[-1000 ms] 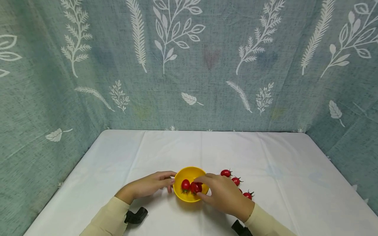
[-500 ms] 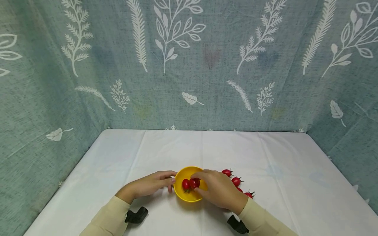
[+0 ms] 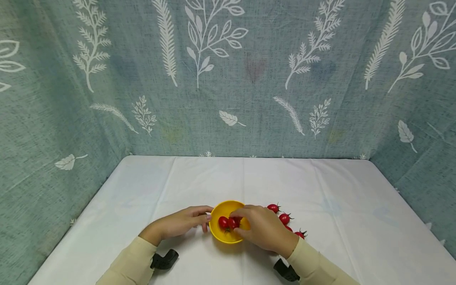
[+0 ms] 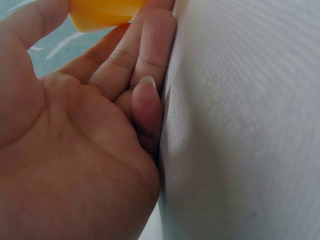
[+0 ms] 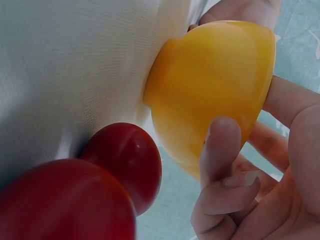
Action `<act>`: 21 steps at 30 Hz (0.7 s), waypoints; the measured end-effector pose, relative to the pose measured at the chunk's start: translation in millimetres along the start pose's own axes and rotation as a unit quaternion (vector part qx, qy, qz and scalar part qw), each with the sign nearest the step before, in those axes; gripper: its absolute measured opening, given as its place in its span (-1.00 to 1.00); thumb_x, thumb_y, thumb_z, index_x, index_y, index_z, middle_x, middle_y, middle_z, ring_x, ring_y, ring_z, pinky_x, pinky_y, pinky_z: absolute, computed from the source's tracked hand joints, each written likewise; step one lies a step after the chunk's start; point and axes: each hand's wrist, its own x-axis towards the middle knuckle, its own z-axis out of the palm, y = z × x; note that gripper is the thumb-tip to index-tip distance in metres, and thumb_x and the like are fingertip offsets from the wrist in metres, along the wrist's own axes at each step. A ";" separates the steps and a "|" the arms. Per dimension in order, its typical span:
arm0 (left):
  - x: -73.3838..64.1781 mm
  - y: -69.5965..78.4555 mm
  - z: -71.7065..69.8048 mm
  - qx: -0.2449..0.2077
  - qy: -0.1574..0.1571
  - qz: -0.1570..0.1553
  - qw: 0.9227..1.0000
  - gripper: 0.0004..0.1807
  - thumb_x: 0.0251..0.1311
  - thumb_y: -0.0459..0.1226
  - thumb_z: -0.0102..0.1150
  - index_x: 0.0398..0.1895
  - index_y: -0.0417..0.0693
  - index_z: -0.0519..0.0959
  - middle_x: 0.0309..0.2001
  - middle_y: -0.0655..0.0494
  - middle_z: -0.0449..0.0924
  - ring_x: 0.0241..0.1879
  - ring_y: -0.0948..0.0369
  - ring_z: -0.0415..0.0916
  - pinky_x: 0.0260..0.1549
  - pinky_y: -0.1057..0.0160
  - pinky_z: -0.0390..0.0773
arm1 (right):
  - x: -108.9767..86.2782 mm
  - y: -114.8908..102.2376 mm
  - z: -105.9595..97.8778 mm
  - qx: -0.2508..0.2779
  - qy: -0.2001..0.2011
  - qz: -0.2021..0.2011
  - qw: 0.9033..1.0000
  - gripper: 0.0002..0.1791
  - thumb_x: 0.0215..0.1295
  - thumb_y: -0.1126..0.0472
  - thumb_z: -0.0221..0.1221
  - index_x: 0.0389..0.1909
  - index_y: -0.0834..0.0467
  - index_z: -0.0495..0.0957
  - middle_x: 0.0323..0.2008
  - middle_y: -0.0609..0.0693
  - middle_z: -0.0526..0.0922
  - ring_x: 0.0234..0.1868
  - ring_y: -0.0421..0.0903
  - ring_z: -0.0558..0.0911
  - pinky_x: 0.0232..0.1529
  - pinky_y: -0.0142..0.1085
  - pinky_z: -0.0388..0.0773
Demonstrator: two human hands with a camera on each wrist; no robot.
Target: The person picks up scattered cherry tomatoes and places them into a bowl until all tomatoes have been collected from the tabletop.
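Observation:
A yellow bowl (image 3: 228,239) stands on the white cloth with red cherry tomatoes in it. One cherry tomato (image 3: 223,223) lies at the left inside it. My right hand (image 3: 268,228) reaches over the right rim and holds another tomato (image 3: 233,223) between thumb and fingers, against the first; its tips are partly hidden. Beside the bowl's left side, my left hand (image 3: 181,222) touches the wall with thumb and fingertips, fingers mostly straight. In the left wrist view its palm (image 4: 75,165) faces the camera, with the bowl (image 4: 102,12) at the fingertips.
Several cherry tomatoes (image 3: 284,219) with green stems lie right of the bowl, partly behind my right hand. Two red tomatoes (image 5: 125,165) appear close up in the right wrist view. A patterned green curtain (image 3: 228,79) hangs behind the white-covered table (image 3: 199,174).
My right hand has moved slightly left and farther into the bowl with the tomato, which now sits against the other one. The left hand stays at the bowl's side.

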 end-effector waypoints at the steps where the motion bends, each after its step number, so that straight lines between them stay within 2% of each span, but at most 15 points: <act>1: 0.0 -0.1 0.0 0.000 0.000 0.000 1.000 -0.55 0.49 0.09 -0.09 0.33 0.23 0.44 -0.21 0.06 0.65 -0.01 0.11 0.39 -0.14 0.09 0.23 | 0.2 -0.1 -0.2 0.001 -0.001 -0.001 1.000 -0.64 0.23 0.02 0.37 0.05 -0.07 0.68 -0.03 -0.21 0.73 0.00 -0.17 0.67 0.03 -0.20 0.61; 6: -0.1 0.3 0.0 0.000 0.001 -0.003 1.000 -0.54 0.49 0.10 -0.09 0.33 0.24 0.44 -0.21 0.07 0.65 -0.01 0.11 0.39 -0.14 0.08 0.24 | 1.2 -0.8 -1.4 0.007 -0.009 -0.002 1.000 -0.64 0.22 0.05 0.37 0.05 -0.06 0.69 -0.03 -0.22 0.73 -0.07 -0.20 0.66 -0.05 -0.28 0.61; 15: 0.0 1.6 -0.2 -0.003 0.000 -0.008 1.000 -0.53 0.49 0.11 -0.10 0.34 0.23 0.43 -0.19 0.07 0.65 0.00 0.11 0.39 -0.14 0.08 0.23 | 2.3 -0.8 -3.6 0.044 -0.042 0.022 0.998 -0.64 0.20 0.07 0.38 0.03 -0.03 0.71 -0.20 -0.24 0.73 -0.39 -0.28 0.50 -0.38 -0.45 0.45; 21: -0.3 1.0 -0.1 -0.002 -0.001 -0.004 1.000 -0.54 0.49 0.09 -0.10 0.33 0.23 0.44 -0.20 0.06 0.65 -0.01 0.11 0.40 -0.14 0.09 0.23 | 2.1 -0.8 -3.5 0.059 -0.052 0.034 0.996 -0.64 0.20 0.05 0.38 0.03 -0.04 0.71 -0.18 -0.24 0.73 -0.42 -0.28 0.47 -0.39 -0.45 0.44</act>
